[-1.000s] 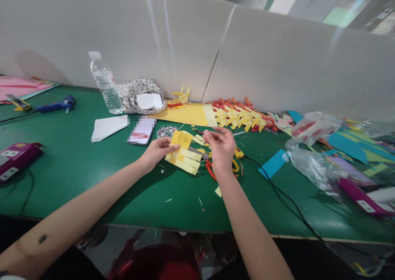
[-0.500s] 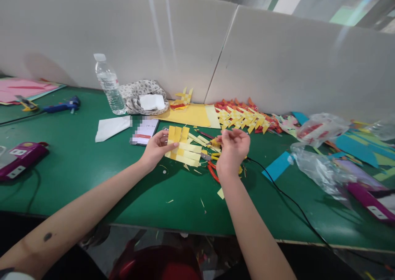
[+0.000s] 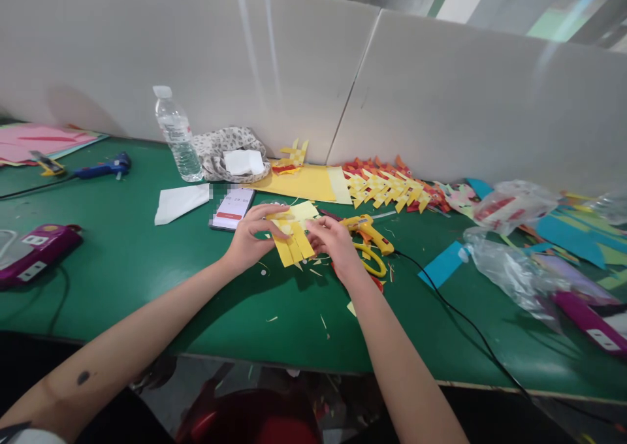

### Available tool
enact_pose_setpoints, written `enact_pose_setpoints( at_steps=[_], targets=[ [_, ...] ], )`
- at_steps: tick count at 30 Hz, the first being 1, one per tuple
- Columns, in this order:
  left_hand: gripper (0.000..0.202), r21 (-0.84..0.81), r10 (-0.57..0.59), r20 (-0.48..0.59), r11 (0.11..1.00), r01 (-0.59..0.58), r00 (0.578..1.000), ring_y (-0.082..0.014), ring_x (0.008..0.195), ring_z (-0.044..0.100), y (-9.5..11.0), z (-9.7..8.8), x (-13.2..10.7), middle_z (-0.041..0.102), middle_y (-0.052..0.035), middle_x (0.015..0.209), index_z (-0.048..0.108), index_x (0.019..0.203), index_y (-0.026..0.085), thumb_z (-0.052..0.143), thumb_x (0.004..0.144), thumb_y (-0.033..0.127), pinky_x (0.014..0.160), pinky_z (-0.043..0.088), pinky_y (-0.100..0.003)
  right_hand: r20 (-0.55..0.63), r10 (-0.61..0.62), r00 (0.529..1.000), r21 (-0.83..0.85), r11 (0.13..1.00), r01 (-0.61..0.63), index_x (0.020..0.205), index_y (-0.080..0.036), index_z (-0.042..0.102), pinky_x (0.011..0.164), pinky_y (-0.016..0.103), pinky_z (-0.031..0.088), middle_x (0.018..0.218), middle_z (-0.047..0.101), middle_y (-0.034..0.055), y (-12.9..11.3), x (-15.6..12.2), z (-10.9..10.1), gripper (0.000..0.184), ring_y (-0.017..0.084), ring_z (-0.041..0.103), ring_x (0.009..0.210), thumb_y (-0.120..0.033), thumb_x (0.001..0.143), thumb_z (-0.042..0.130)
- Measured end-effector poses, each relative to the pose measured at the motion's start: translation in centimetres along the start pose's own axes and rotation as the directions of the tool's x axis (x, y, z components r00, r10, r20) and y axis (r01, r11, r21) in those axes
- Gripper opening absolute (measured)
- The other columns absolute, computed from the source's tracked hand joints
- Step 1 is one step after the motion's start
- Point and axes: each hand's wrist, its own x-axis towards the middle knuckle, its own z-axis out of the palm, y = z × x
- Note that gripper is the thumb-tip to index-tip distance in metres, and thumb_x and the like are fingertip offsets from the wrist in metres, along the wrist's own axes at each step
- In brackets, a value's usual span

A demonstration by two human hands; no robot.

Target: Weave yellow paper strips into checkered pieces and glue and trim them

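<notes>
Between my hands is a piece of woven yellow paper strips (image 3: 296, 249), with darker yellow ends pointing down towards me and paler ends at the far side. My left hand (image 3: 249, 240) pinches its left edge between thumb and fingers. On the opposite edge, my right hand (image 3: 337, 243) is closed on the paper too, the fingertips partly hidden. Just beyond the right hand lies a yellow glue gun (image 3: 376, 234) with its black cord trailing right. Scissors with a yellow handle (image 3: 377, 262) lie beside it, partly covered by my right hand and wrist.
Yellow paper sheets (image 3: 298, 184) and several woven yellow paper fish (image 3: 386, 190) lie along the partition. A water bottle (image 3: 179, 137), phone (image 3: 232, 209) and blue glue gun (image 3: 102, 168) are leftward. Blue card (image 3: 441, 264), plastic bag (image 3: 512, 274) and purple power strip (image 3: 590, 320) are rightward.
The woven paper has turned, so its darker strips now point towards me instead of away. My right hand has moved left from over the glue gun and closed on the paper.
</notes>
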Motion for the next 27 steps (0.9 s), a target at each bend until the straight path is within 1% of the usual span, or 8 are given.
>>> enact_pose_setpoints(
  at_steps=[2,4,8,12,16,19,24,27],
  targets=[
    [0.010,0.025,0.069,0.018,0.997,-0.070,0.997,-0.0228,0.111,0.052,-0.2,0.0,0.0,0.063,-0.0039,0.115,0.069,0.068,0.025,0.067,0.070,0.015,0.098,0.037,-0.046,0.053,0.004,0.999,0.069,0.998,-0.008,0.070,-0.020,0.046,0.048,0.021,0.041,0.058,0.057,-0.0058,0.0,-0.2,0.1,0.031,0.009,0.054,0.051,-0.033,0.059,0.073],
    [0.016,0.041,0.114,0.022,0.993,-0.115,0.993,-0.0224,0.113,0.051,-0.4,0.1,0.0,0.061,-0.0035,0.117,0.070,0.072,0.025,0.063,0.071,0.011,0.098,0.037,-0.046,0.066,-0.012,0.998,0.119,0.993,0.004,0.073,-0.021,0.046,0.054,0.022,0.043,0.062,0.058,-0.0066,0.0,-0.2,0.1,0.037,0.010,0.056,0.057,-0.027,0.053,0.077],
    [0.024,0.112,0.122,0.012,0.986,-0.122,0.992,-0.0224,0.116,0.048,0.0,0.0,-0.1,0.059,-0.0026,0.120,0.069,0.084,0.026,0.058,0.073,0.009,0.099,0.037,-0.046,-0.058,-0.048,0.997,0.143,0.988,0.056,0.073,-0.021,0.046,0.064,0.025,0.046,0.067,0.060,-0.0058,0.3,0.1,-0.1,0.041,0.011,0.059,0.063,-0.026,0.049,0.079],
    [0.021,0.168,0.094,0.005,0.981,-0.094,0.996,-0.0225,0.116,0.048,0.8,-0.2,-0.1,0.060,-0.0028,0.119,0.068,0.092,0.026,0.059,0.076,0.017,0.098,0.037,-0.045,-0.120,-0.082,0.989,0.099,0.991,0.094,0.073,-0.021,0.046,0.068,0.026,0.047,0.068,0.062,-0.0046,0.7,0.5,0.0,0.041,0.011,0.061,0.065,-0.026,0.050,0.078],
    [0.017,0.279,0.059,-0.058,0.959,-0.041,0.997,-0.0224,0.108,0.052,0.8,0.2,-0.1,0.064,-0.0038,0.112,0.069,0.089,0.025,0.065,0.074,0.031,0.095,0.038,-0.044,-0.132,-0.094,0.987,0.098,0.989,0.108,0.076,-0.021,0.045,0.069,0.027,0.050,0.066,0.064,-0.0049,1.0,0.7,0.2,0.042,0.012,0.063,0.063,-0.024,0.050,0.078],
    [0.021,0.383,0.074,-0.047,0.922,-0.051,0.996,-0.0230,0.105,0.054,0.1,0.4,-0.1,0.066,-0.0024,0.110,0.069,0.089,0.028,0.068,0.071,0.037,0.094,0.037,-0.046,-0.120,-0.091,0.989,0.133,0.985,0.107,0.076,-0.022,0.045,0.067,0.027,0.050,0.065,0.066,-0.0047,1.1,0.7,0.4,0.045,0.013,0.064,0.063,-0.022,0.047,0.079],
    [0.013,0.484,0.122,-0.064,0.872,-0.076,0.991,-0.0222,0.103,0.055,-0.6,0.6,-0.3,0.068,0.0010,0.106,0.070,0.082,0.031,0.066,0.073,0.039,0.099,0.028,-0.048,-0.077,-0.064,0.995,0.165,0.983,0.076,0.077,-0.021,0.046,0.065,0.027,0.050,0.067,0.068,-0.0025,1.0,0.6,0.8,0.045,0.013,0.065,0.063,-0.022,0.047,0.079],
    [0.012,0.493,0.130,-0.068,0.866,-0.080,0.989,-0.0213,0.100,0.056,-0.6,0.7,-0.4,0.069,0.0014,0.102,0.070,0.082,0.031,0.066,0.073,0.039,0.098,0.027,-0.047,-0.068,-0.062,0.996,0.146,0.987,0.072,0.077,-0.021,0.046,0.064,0.027,0.050,0.068,0.069,-0.0013,1.0,0.5,0.9,0.043,0.014,0.065,0.063,-0.023,0.049,0.079]
  ],
)
